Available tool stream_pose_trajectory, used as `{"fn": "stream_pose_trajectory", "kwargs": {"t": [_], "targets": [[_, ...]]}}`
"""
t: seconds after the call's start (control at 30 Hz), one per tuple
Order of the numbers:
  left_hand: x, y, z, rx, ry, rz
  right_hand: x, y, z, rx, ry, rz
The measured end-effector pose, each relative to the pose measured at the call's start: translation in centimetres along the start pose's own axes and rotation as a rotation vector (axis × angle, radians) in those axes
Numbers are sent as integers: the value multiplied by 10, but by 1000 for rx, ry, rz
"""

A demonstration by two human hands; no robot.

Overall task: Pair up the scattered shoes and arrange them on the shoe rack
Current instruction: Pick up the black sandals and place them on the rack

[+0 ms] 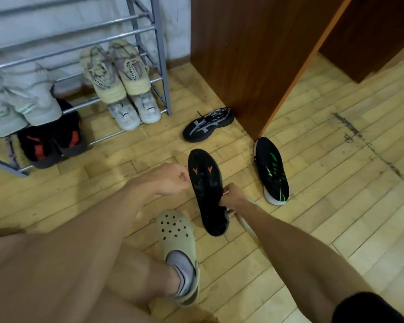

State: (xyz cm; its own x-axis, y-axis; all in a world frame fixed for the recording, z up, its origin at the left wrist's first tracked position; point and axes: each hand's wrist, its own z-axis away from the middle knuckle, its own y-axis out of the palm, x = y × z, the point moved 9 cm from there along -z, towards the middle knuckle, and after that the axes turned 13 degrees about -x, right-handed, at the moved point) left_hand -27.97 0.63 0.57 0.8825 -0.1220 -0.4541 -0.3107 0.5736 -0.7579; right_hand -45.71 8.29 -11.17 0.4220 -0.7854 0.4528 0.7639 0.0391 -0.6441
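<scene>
My right hand (232, 198) grips the side of a black shoe with orange arrow marks (207, 190), held with its sole turned up just above the floor. Beside its toe, my left hand (167, 179) is closed with nothing in it. A black shoe with green stripes (272, 170) lies on its side to the right. A black and grey sneaker (208, 124) sits upright near the wooden panel. The metal shoe rack (159, 66) at the upper left holds beige sneakers (117, 71), white sneakers (134, 111), pale grey-green sneakers (21, 106) and black and red shoes (51, 141).
A brown wooden panel (254, 54) stands upright behind the loose shoes. My foot in a beige clog (176, 231) rests on the wooden floor (336, 206) close to the held shoe. A pale shoe edge (245, 226) shows under my right forearm.
</scene>
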Motion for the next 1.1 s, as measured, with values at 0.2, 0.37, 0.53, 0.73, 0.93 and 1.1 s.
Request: {"fn": "stream_pose_trajectory", "kwargs": {"t": [0.2, 0.37, 0.53, 0.73, 0.93, 1.1], "targets": [[-7, -58, 27, -123, 18, 74, 110, -50, 30, -113, -311, 7], [26, -151, 72, -258, 10, 3, 232, -72, 89, -219, -615, 136], [110, -236, 157, -520, -178, 34, 349, -37, 182, -235, -902, 232], [247, -259, 274, -727, -458, 184, 427, 61, 307, -190, -1230, 545], [375, -190, 349, -734, -729, 426, 434, 181, 378, -23, -1360, 723], [441, -107, 365, -629, -853, 594, 406, 280, 389, 160, -1308, 782]]}}
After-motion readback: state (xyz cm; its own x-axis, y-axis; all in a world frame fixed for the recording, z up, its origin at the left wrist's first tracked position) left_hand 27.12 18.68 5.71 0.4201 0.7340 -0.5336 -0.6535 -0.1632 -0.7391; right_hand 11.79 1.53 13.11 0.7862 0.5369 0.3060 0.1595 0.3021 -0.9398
